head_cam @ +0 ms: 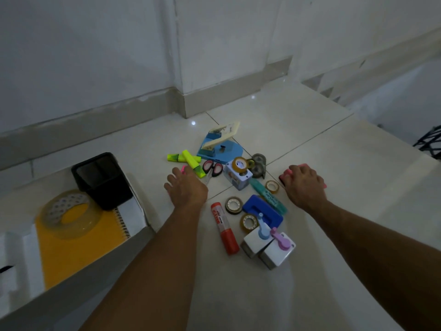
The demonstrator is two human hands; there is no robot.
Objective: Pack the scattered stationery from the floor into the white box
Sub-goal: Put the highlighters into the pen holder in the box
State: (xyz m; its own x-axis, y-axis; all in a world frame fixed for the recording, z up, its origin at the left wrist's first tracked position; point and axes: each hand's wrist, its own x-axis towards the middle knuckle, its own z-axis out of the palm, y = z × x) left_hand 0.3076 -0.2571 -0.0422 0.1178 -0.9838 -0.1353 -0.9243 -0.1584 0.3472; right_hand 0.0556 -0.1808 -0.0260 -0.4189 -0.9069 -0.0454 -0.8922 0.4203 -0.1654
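Pink rectangular block [288,176] is gripped by the right hand [304,185], fingers curled, probably for packing; left hand [186,187] is spread loose, empty, above a pink marker [183,168].

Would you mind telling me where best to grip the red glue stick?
Pinch the red glue stick mid-barrel from above, across its width: it lies flat, floor free on its left, a white craft punch crowding its lower right.

White wall [95,56], grey skirting [226,96]; black frame [429,142] right edge.
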